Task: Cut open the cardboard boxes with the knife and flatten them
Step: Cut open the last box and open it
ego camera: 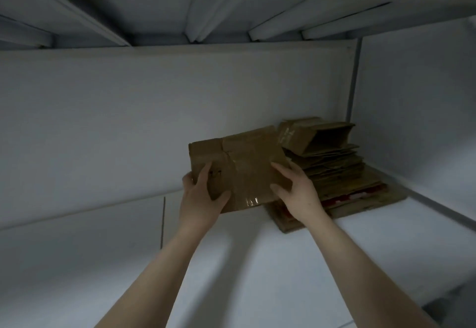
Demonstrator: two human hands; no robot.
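The left grip clamps the near left corner of the taped cardboard box, thumb across its near face; the right grip clasps the near right edge, fingers curled on it; the box is held tilted above the white shelf, just left of the stack of flattened cardboard in the far right corner.
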